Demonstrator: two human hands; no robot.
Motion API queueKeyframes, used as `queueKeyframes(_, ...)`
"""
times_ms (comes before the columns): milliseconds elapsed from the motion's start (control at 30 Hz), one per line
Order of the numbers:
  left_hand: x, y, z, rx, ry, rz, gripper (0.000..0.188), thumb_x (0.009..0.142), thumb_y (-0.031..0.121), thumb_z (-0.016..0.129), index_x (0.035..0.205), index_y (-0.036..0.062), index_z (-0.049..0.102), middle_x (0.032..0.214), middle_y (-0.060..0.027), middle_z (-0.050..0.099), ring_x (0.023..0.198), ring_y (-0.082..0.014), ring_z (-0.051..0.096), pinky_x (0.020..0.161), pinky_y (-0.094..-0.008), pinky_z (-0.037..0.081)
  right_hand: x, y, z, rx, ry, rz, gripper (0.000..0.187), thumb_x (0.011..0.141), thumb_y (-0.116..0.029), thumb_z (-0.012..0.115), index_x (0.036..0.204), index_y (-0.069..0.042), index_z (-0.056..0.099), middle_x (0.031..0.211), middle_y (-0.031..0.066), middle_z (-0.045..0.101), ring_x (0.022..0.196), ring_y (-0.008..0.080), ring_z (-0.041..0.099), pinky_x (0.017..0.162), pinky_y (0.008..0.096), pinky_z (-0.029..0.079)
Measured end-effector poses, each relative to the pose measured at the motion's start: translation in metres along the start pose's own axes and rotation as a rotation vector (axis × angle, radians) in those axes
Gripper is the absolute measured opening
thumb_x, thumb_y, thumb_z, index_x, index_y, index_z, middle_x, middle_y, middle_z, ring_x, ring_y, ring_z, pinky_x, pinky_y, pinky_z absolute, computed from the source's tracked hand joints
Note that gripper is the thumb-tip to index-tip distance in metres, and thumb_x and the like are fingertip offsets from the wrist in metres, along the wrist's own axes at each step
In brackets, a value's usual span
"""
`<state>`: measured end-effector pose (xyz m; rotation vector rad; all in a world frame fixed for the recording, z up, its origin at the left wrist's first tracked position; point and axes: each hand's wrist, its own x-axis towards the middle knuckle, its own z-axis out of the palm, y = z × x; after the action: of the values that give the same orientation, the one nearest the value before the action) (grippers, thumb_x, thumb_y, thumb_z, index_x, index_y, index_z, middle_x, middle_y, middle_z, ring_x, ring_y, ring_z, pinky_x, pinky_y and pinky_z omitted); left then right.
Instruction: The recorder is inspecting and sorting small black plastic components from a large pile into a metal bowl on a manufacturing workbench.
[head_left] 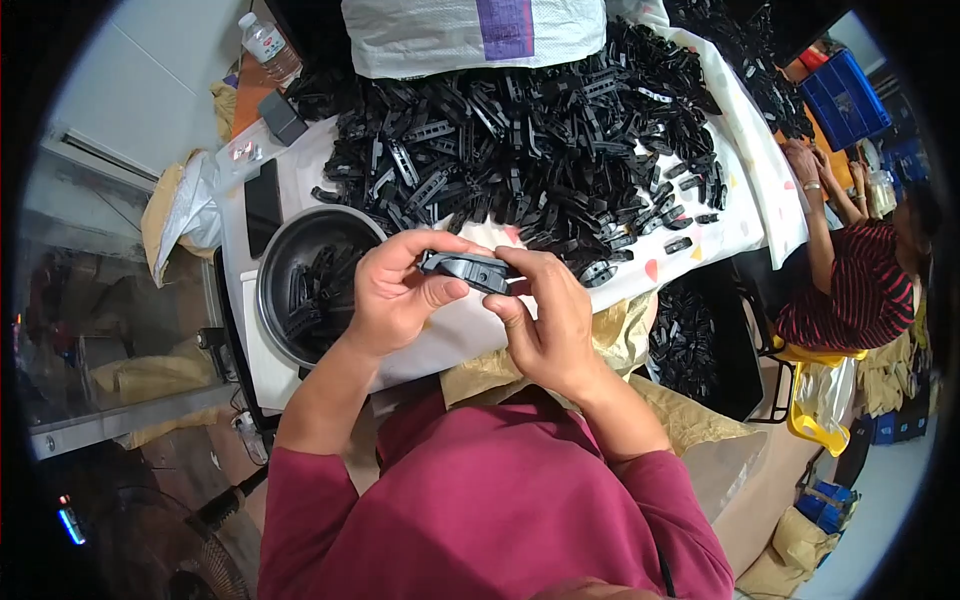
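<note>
Black part: I've got it in front of the chest, up between both hands, roughly level, just right of the bowl and on the near side of the pile.
Left hand: closed on the part's left end, fingers along the top, thumb across the near face.
Right hand: closed on the right end, index finger above, thumb at the lower edge.
Grip: both hands pinching the same part, as I see it; far-side fingertips hidden from me.
Bowl: round metal, near the left forearm, more black parts inside.
Pile: many black parts heaped over the cloth, a few loose ones at its right edge.
Sack: white with a purple band, at the pile's far side.
Left of table: dark slab beside the bowl, grey block and clear bottle farther back.
Low right: dark bin with black parts, brown paper near the right forearm.
Far right: co-worker in a striped top, seated, arms out toward a blue crate.
</note>
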<state>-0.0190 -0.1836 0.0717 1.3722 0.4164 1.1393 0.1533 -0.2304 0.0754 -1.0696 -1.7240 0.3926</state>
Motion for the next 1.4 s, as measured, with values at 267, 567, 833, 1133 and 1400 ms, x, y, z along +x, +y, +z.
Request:
queueKeyframes(267,0.03,-0.02,-0.034,-0.172,0.414,-0.262,0.038,0.086,0.009,0.05,0.122,0.0014,0.043,0.09,-0.01,0.059,0.088,-0.0203,0.06,0.08,-0.0311,0.046,0.018,0.043,-0.059,0.398,0.202,0.485,0.033,0.089,-0.017,0.052,0.117,0.0,0.049,0.104,0.0116,0.059,0.09,0.0186,0.058,0.067,0.0271,0.05)
queueKeyframes(567,0.053,-0.058,-0.057,1.605,0.021,-0.386,0.02,0.072,0.02,0.066,0.087,0.0065,0.063,0.087,-0.0132,0.061,0.077,-0.0309,0.06,0.067,-0.037,0.049,-0.027,0.074,-0.044,-0.405,-0.076,0.626,0.015,0.078,-0.011,0.065,0.089,-0.001,0.063,0.082,0.0126,0.064,0.073,0.0232,0.063,0.065,0.0302,0.048)
queueKeyframes(833,0.058,-0.04,-0.064,1.523,0.131,-0.22,0.011,0.078,0.017,0.061,0.082,0.0069,0.06,0.076,-0.0084,0.061,0.06,-0.0236,0.058,0.053,-0.0334,0.046,-0.062,0.086,0.001,-0.838,-0.333,0.345,0.022,0.071,-0.017,0.063,0.089,-0.006,0.057,0.077,0.0125,0.057,0.07,0.0315,0.058,0.06,0.0377,0.048)
queueKeyframes(1133,0.056,-0.015,-0.024,0.115,-0.017,-0.743,0.022,0.084,0.017,0.06,0.099,0.0008,0.06,0.075,-0.0017,0.062,0.053,-0.0035,0.047,0.047,-0.0175,0.039,-0.007,0.039,-0.017,0.356,-0.069,0.432,0.032,0.086,0.006,0.049,0.117,0.0,0.054,0.098,0.008,0.054,0.074,0.01,0.057,0.052,0.0181,0.049)
queueKeyframes(1400,0.054,0.004,-0.015,0.46,-0.368,-0.29,0.02,0.081,0.016,0.065,0.093,0.0004,0.064,0.073,-0.0012,0.062,0.062,-0.0111,0.056,0.054,-0.0263,0.044,0.011,0.022,-0.019,-0.06,-0.032,-0.123,0.029,0.063,0.0,0.075,0.089,-0.002,0.062,0.084,0.0096,0.06,0.071,0.0204,0.06,0.058,0.0271,0.048)
